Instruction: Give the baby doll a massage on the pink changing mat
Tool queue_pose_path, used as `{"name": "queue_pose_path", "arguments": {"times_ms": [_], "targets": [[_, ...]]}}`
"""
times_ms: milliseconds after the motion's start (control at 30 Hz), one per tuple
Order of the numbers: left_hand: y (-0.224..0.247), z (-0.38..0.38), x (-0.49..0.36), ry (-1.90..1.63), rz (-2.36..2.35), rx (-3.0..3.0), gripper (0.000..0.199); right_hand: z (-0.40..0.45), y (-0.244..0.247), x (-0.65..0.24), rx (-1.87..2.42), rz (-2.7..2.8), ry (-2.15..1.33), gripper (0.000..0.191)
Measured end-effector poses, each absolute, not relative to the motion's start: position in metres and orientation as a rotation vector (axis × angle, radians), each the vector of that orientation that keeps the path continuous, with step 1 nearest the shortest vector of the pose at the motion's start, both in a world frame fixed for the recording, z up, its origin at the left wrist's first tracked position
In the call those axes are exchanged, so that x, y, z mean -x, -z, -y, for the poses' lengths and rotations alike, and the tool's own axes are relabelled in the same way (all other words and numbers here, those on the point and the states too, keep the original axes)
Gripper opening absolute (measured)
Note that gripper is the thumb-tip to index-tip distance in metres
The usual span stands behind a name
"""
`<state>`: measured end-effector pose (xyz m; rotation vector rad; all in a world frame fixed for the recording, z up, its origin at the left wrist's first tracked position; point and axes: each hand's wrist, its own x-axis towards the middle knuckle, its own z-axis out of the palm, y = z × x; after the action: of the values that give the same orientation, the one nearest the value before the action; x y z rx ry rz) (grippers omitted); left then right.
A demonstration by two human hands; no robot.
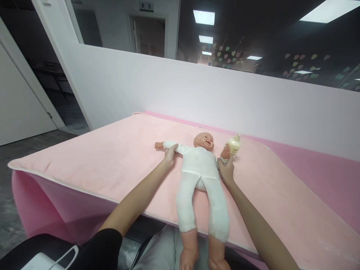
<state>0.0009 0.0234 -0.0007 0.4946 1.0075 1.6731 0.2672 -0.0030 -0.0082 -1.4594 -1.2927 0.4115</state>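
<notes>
A baby doll (200, 165) in a white one-piece suit lies on its back on a pink blanket (112, 157), head away from me, bare feet hanging over the near edge. My left hand (169, 154) grips the doll's outstretched arm at the sleeve. My right hand (226, 167) holds the doll's other arm, raised at the wrist beside its body. A small pale yellow bottle (234, 145) stands just behind that raised arm, near the doll's head.
The blanket covers a pink padded table (309, 165) set against a white partition wall (197, 97) with dark glass above. An open doorway (56, 86) and grey floor lie at the left. A dark seat with a white object (42, 257) is at the lower left.
</notes>
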Motion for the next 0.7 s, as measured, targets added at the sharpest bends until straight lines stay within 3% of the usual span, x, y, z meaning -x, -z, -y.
{"name": "queue_pose_path", "arguments": {"times_ms": [300,467,700], "targets": [[0.002,-0.043,0.026,-1.92,-1.054,-0.252,0.024,-0.003,0.002,-0.283,1.215,0.728,-0.313,0.075],[0.003,-0.038,0.021,-1.962,-1.144,-0.454,0.03,-0.01,0.008,-0.316,1.478,0.405,-0.507,0.063],[0.005,-0.036,0.019,-1.921,-1.147,-0.509,0.032,0.026,0.012,-0.352,1.571,0.688,-0.577,0.059]]}}
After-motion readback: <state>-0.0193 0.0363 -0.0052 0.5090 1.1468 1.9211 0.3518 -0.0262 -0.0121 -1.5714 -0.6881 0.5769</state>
